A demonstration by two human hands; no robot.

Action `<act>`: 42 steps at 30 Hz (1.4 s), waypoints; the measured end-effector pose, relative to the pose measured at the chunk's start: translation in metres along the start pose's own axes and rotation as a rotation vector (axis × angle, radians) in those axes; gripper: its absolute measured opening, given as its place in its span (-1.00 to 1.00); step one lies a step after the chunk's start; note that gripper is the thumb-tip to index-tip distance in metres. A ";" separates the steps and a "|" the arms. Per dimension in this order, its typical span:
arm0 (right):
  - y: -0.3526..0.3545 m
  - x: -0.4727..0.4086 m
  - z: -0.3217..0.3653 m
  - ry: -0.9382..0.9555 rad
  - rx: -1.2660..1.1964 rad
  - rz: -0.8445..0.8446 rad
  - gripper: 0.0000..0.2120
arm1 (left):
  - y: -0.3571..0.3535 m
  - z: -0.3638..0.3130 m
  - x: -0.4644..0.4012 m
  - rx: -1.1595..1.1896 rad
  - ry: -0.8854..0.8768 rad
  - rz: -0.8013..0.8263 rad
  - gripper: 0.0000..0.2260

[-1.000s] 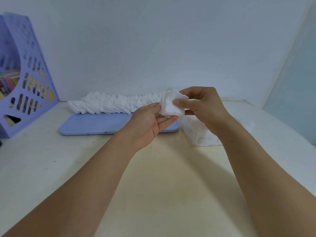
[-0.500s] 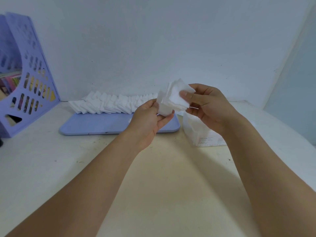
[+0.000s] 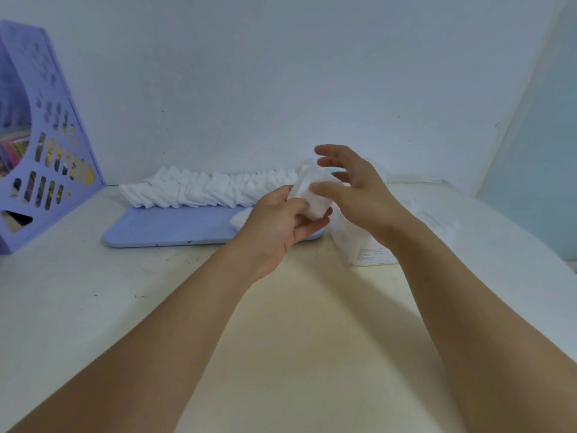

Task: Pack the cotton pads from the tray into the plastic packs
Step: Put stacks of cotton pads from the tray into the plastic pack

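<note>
the left hand (image 3: 281, 220) gripped a small stack of cotton pads (image 3: 312, 195), the right hand (image 3: 349, 182) spread loose beside it, while most pads (image 3: 203, 189) waited along the tray's (image 3: 168, 226) far edge, unpacked.

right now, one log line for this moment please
left hand: grips pad stack | right hand: open, thumb on stack | tray: pad row left | plastic pack: behind right wrist

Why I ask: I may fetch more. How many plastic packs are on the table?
1 for sure: the plastic pack stands right of the tray, partly behind the right forearm. Blurred pale material further right may be more.
</note>
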State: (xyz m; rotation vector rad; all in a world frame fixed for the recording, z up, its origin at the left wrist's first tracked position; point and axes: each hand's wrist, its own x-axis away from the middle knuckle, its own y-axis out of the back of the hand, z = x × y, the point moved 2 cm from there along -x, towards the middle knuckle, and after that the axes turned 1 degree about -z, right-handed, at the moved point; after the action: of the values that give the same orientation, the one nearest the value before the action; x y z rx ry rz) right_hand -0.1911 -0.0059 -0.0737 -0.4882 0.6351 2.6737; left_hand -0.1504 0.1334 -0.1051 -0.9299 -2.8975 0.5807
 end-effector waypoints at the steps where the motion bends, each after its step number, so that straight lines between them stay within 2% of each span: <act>1: -0.002 0.001 0.002 -0.010 0.000 0.050 -0.53 | -0.002 0.001 0.000 -0.039 0.003 0.009 -0.69; 5: -0.009 0.007 0.003 -0.078 0.038 0.276 -0.48 | -0.006 0.006 0.000 -0.130 0.001 0.060 -0.66; 7: -0.002 0.007 0.001 -0.078 0.081 0.305 -0.48 | -0.005 0.007 -0.002 -0.173 -0.012 0.048 -0.68; 8: 0.003 0.006 0.002 -0.063 0.080 0.300 -0.55 | -0.004 0.007 -0.003 -0.195 -0.025 0.038 -0.69; 11: 0.019 0.003 0.004 -0.027 0.100 0.263 -0.80 | -0.006 0.006 -0.005 -0.232 -0.060 0.049 -0.67; 14: 0.030 0.002 0.004 -0.049 0.049 0.134 -0.78 | -0.007 0.010 -0.005 -0.326 -0.171 0.005 -0.62; 17: 0.051 -0.001 0.004 -0.201 -0.138 -0.143 -0.86 | -0.004 0.014 -0.001 -0.706 -0.456 -0.034 -0.52; 18: 0.057 -0.001 0.003 -0.273 -0.183 -0.175 -0.88 | -0.005 0.016 0.001 -0.819 -0.524 -0.020 -0.53; 20: 0.060 -0.001 0.001 -0.385 -0.185 -0.101 -0.90 | -0.007 0.020 0.006 -0.963 -0.578 0.024 -0.60; 23: 0.052 0.004 -0.001 -0.456 0.085 0.063 -0.87 | -0.011 0.026 0.009 -1.069 -0.562 0.100 -0.70; 26: 0.048 0.006 0.000 -0.473 0.327 0.094 -0.78 | -0.012 0.032 0.007 -1.074 -0.508 0.161 -0.71; 30: 0.049 0.003 -0.004 -0.435 0.455 0.121 -0.76 | -0.013 0.037 0.004 -1.075 -0.457 0.190 -0.68; 36: 0.051 0.002 -0.012 -0.388 0.683 0.071 -0.68 | -0.016 0.042 0.001 -1.228 -0.535 0.236 -0.73; 39: 0.046 0.000 -0.014 -0.330 0.726 0.064 -0.55 | -0.017 0.044 -0.003 -1.282 -0.605 0.261 -0.80; 42: 0.046 -0.002 -0.016 -0.300 0.624 0.117 -0.57 | -0.013 0.043 -0.008 -1.327 -0.661 0.283 -0.83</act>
State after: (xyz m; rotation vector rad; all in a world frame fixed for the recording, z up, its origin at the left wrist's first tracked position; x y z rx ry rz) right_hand -0.2041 -0.0527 -0.0696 0.1209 1.3530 2.3897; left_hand -0.1582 0.1047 -0.1395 -1.3789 -3.5557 -1.5571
